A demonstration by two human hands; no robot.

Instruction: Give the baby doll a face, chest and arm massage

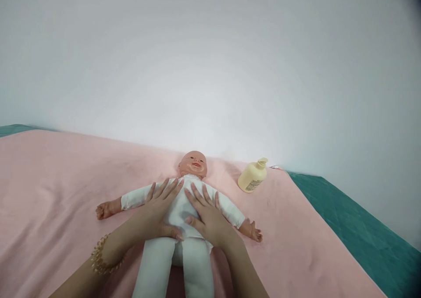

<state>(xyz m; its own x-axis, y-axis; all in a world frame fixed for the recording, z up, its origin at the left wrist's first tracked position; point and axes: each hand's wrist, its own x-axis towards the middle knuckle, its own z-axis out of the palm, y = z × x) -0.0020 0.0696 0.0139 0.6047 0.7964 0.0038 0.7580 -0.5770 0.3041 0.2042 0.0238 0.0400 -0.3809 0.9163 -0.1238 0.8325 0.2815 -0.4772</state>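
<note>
A baby doll (pixel 179 212) with a bare head and a white cloth body lies on its back, arms stretched out to both sides. My left hand (pixel 161 208) rests with spread fingers on the left side of its chest and belly. On the other side of the torso lies my right hand (pixel 208 217), its fingers also spread and the thumb pointing inward. Neither hand grips anything. A coiled beaded band (pixel 100 256) circles my left wrist. The doll's legs extend toward me between my forearms.
A pale yellow pump bottle (pixel 253 176) stands to the right of the doll's head. Under everything spreads a pink cloth (pixel 59 179), with a green surface (pixel 358 223) showing past its right edge. A plain pale wall (pixel 204 61) rises behind.
</note>
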